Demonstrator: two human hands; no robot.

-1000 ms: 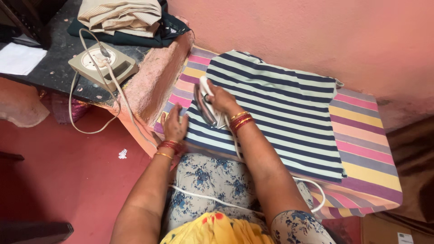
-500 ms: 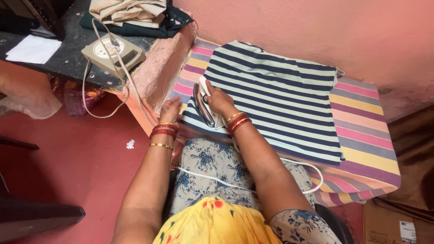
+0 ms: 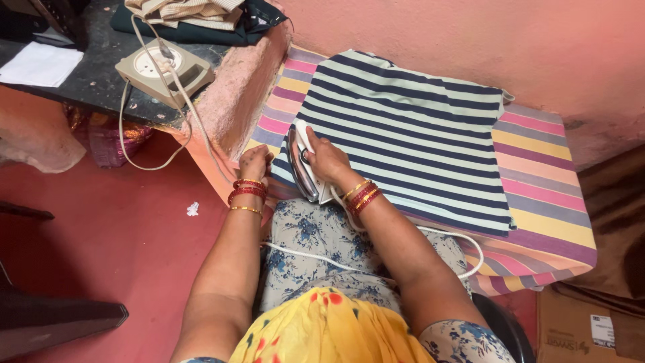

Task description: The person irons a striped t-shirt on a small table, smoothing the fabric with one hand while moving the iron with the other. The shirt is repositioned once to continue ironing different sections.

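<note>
A navy and white striped garment [image 3: 410, 134] lies flat on a pad covered in pink, yellow and purple striped cloth [image 3: 537, 175]. My right hand [image 3: 326, 158] grips the handle of a white electric iron [image 3: 304, 165] at the garment's near left edge. My left hand [image 3: 254, 163] rests on the pad's left edge beside the iron, fingers curled at the cloth's edge. The iron's white cord [image 3: 316, 259] runs across my lap.
A beige socket box [image 3: 156, 67] with a plug and cable sits on a dark shelf [image 3: 87, 87] at the upper left. Folded clothes [image 3: 195, 13] are stacked behind it. Pink wall behind, red floor [image 3: 101, 235] left, cardboard box [image 3: 584, 329] lower right.
The iron has slid toward me along the garment's left edge. My left hand has drawn back from the striped garment to the pad's left edge.
</note>
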